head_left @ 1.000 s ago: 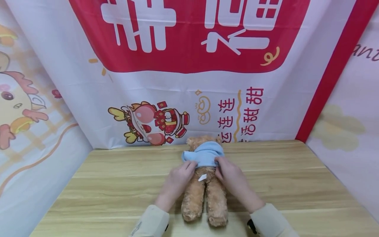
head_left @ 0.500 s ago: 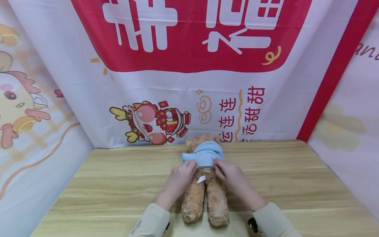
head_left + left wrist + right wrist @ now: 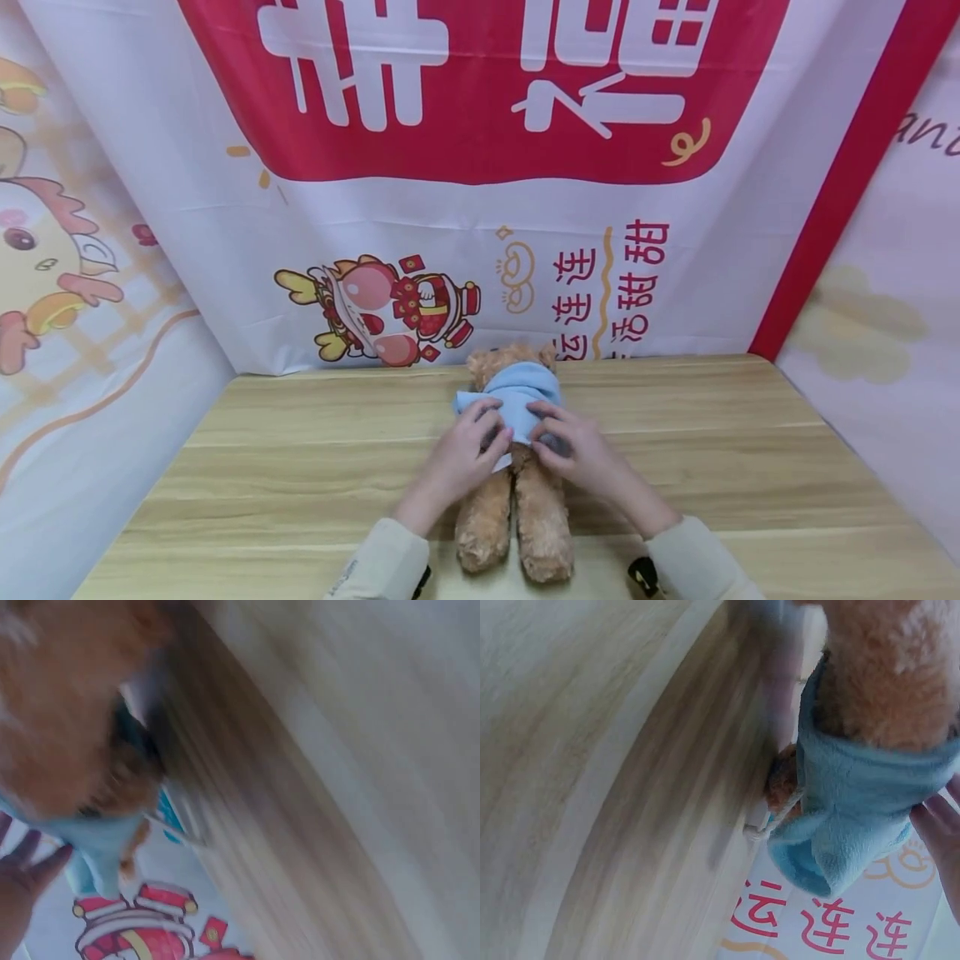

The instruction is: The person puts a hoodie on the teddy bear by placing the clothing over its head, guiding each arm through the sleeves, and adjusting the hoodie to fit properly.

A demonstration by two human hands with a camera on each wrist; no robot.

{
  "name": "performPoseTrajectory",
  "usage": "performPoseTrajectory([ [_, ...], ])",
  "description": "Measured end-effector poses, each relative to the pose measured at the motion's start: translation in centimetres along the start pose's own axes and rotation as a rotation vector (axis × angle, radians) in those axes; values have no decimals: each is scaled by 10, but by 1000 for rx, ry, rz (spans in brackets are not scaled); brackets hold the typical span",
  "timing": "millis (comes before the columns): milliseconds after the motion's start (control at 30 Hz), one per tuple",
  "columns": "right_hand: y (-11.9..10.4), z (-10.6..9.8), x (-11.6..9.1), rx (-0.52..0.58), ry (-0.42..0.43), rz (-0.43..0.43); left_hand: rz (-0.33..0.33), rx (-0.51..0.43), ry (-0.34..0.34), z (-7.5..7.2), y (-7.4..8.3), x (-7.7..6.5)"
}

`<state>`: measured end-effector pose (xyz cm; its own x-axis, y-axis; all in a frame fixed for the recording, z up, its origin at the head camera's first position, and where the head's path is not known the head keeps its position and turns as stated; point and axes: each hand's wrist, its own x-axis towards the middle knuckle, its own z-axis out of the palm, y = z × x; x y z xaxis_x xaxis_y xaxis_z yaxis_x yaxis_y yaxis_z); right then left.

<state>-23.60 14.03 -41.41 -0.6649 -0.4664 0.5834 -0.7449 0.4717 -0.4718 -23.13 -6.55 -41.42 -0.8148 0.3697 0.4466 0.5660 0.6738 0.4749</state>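
A brown plush teddy bear [image 3: 512,517] lies on the table, head toward the back and legs toward me, dressed in a light blue hooded top [image 3: 519,421]. My left hand [image 3: 457,450] rests its fingers on the left of the top, thumb apart from the index finger. On the other side my right hand [image 3: 585,450] touches the cloth in the same way, with a gap between thumb and fingers. A white tag [image 3: 504,463] partly shows below the hem. In the right wrist view, a white cord [image 3: 780,816] hangs from the blue top [image 3: 862,795].
The wooden table [image 3: 315,467] extends to both sides of the bear. Behind its back edge hangs a red and white printed cloth [image 3: 465,208]. Patterned white cloths [image 3: 97,400] stand along the sides.
Both hands have gone from pinching the top's hem to spread fingers resting on the cloth. The hem sits lower on the bear, which has shifted slightly toward me.
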Motion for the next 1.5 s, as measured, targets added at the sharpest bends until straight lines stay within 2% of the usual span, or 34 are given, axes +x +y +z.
performPoseTrajectory([
  [100,0,1,3,37,40,101,-108,-38,-27,1,6,5],
  [233,7,-2,15,47,175,307,-150,1,-56,2,12,13],
  [333,18,-5,28,-20,153,391,-161,14,-96,3,15,16],
  [467,30,-7,40,-119,2,406,-136,22,-130,5,16,14],
  [567,35,-6,45,-193,-58,333,-73,48,-130,7,16,11],
  [700,39,-6,49,-223,-64,300,-12,94,-142,8,18,9],
  [833,41,-7,52,-223,-44,366,11,108,-154,8,21,7],
  [1000,36,-6,55,-256,24,384,5,74,-152,7,18,5],
  [1100,32,-8,54,-226,69,344,-48,19,-164,7,15,5],
  [1200,26,-11,51,-205,97,226,-117,-37,-158,7,12,5],
  [1267,22,-12,47,-202,98,130,-136,-55,-133,7,10,5],
  [1400,18,-11,37,-213,48,-43,-129,-21,-112,6,8,5],
  [1500,17,-9,30,-247,-9,-132,-127,20,-170,4,7,6],
])
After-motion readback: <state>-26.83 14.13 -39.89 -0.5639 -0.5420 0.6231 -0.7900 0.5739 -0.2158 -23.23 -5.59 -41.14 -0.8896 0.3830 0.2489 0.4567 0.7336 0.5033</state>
